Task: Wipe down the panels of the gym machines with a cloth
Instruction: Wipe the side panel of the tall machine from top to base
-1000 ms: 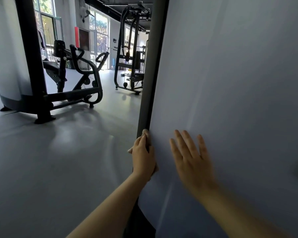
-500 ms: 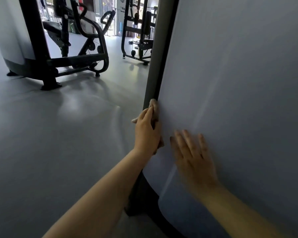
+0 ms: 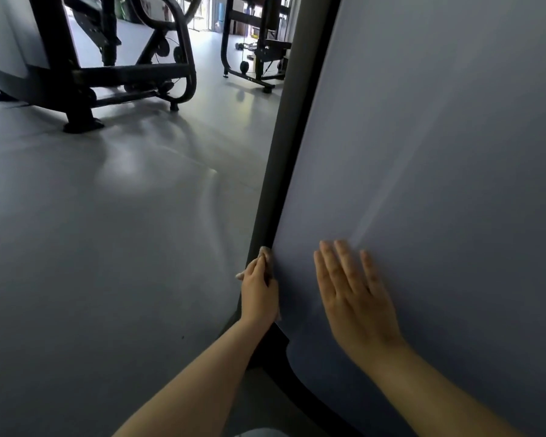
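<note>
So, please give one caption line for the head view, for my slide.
Left hand presses a cloth on the panel edge; right hand rests flat.

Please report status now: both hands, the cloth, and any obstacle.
Left hand shut on cloth, at panel left edge. Right hand open, flat on panel. No obstacle seen.

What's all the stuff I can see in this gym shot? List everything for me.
Panel: one, pale grey, fills the right side, upright.
Post: one, dark grey, along the panel's left edge.
Base: one, black, curving under the panel.
Gym machines: two, black frames, far left and top centre.
Floor: grey, glossy, left half.
Cloth: one, beige, mostly hidden, pressed to the panel's left edge.
Left hand: closed on the cloth.
Right hand: flat on the panel, fingers spread.
</note>
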The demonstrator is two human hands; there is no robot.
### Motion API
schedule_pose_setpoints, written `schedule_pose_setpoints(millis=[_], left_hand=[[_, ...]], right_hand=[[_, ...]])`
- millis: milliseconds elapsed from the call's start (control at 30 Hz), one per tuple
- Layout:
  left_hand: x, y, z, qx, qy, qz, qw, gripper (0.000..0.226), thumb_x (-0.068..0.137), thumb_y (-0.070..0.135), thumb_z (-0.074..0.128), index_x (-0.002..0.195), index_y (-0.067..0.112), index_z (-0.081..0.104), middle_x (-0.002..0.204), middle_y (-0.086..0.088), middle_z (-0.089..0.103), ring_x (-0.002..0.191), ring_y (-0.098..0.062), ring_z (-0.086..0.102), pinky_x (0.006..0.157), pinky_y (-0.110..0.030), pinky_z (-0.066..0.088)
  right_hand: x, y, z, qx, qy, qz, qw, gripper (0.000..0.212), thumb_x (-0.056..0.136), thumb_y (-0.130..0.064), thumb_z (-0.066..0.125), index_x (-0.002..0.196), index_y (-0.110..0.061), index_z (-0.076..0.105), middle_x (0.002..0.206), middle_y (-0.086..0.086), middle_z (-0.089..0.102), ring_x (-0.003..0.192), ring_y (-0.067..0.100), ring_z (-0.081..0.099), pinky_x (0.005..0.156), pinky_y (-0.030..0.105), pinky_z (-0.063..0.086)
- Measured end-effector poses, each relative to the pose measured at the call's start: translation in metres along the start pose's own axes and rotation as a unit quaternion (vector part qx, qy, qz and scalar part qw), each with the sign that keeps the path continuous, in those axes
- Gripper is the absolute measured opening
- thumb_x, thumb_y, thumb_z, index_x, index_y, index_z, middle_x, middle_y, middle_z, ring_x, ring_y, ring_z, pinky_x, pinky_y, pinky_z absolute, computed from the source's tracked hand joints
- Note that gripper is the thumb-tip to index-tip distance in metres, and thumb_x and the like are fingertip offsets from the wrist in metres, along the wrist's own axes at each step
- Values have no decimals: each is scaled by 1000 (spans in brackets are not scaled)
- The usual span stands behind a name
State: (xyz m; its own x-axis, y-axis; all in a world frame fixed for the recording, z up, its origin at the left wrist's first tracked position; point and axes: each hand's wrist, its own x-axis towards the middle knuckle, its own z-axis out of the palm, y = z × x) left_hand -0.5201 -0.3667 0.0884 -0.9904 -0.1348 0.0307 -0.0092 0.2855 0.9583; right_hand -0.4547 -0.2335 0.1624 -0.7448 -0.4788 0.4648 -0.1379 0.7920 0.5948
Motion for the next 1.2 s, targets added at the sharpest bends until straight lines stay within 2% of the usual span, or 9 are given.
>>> schedule_pose_setpoints(millis=[100, 200, 300, 433, 600, 733, 933, 1200], left_hand=[[0, 7, -1, -12, 6, -14, 1000, 48, 91, -3, 45, 138, 6, 42, 140, -7, 43, 130, -24, 39, 105, -28, 31], [5, 22, -4, -12, 18, 53, 998, 51, 89, -3, 47, 139, 5, 40, 145, -6, 38, 134, -21, 32, 106, -21, 24], [10, 27, -6, -18, 32, 94, 995, 51, 89, -4, 49, 138, 5, 40, 144, -6, 39, 133, -19, 33, 103, -17, 24], [14, 8, -2, -26, 52, 109, 992, 48, 87, -6, 51, 134, 3, 46, 137, -10, 47, 126, -21, 41, 96, -9, 27], [5, -33, 10, -6, 19, 29, 999, 50, 88, -7, 48, 137, 5, 43, 141, -7, 43, 131, -20, 37, 99, -11, 25], [1, -67, 22, 16, -10, -29, 999, 52, 88, -9, 46, 138, 6, 41, 143, -6, 40, 133, -22, 36, 104, -18, 27], [-1, -83, 30, 21, -19, -82, 996, 53, 89, -9, 45, 140, 4, 37, 147, -6, 36, 136, -22, 32, 109, -23, 25], [0, -89, 32, 34, -22, -100, 994, 55, 88, -12, 40, 140, 6, 38, 146, -5, 36, 135, -21, 31, 101, -14, 23]], right_hand=[[0, -2, -2, -12, -13, -4, 1000, 62, 79, -16, 34, 138, 4, 27, 147, 20, 29, 134, 34, 24, 116, 47, -10], [-2, -4, 0, -14, -25, -20, 999, 63, 78, -16, 43, 137, 3, 30, 146, 19, 28, 133, 33, 25, 116, 47, -9], [-11, -9, 7, -30, -55, -39, 997, 75, 72, -21, 59, 137, 4, 29, 145, 21, 35, 133, 35, 25, 115, 47, -6], [-19, -13, 13, -45, -38, -43, 997, 57, 83, -12, 35, 137, 4, 29, 146, 15, 26, 134, 35, 23, 116, 47, -9], [-25, -13, 21, -84, -43, -55, 994, 52, 91, -12, 22, 140, 3, 26, 149, 15, 22, 136, 36, 21, 115, 50, -11], [-27, -14, 21, -82, -48, -47, 994, 53, 97, -8, 1, 140, 3, 29, 147, 17, 26, 135, 35, 23, 116, 50, -8], [-28, -14, 26, -101, -36, -54, 993, 52, 98, -10, 5, 140, 2, 32, 146, 18, 29, 135, 34, 24, 116, 50, -5], [-28, -13, 27, -105, -24, -51, 993, 51, 98, -9, 5, 141, 2, 31, 146, 17, 30, 135, 34, 25, 115, 49, -3]])
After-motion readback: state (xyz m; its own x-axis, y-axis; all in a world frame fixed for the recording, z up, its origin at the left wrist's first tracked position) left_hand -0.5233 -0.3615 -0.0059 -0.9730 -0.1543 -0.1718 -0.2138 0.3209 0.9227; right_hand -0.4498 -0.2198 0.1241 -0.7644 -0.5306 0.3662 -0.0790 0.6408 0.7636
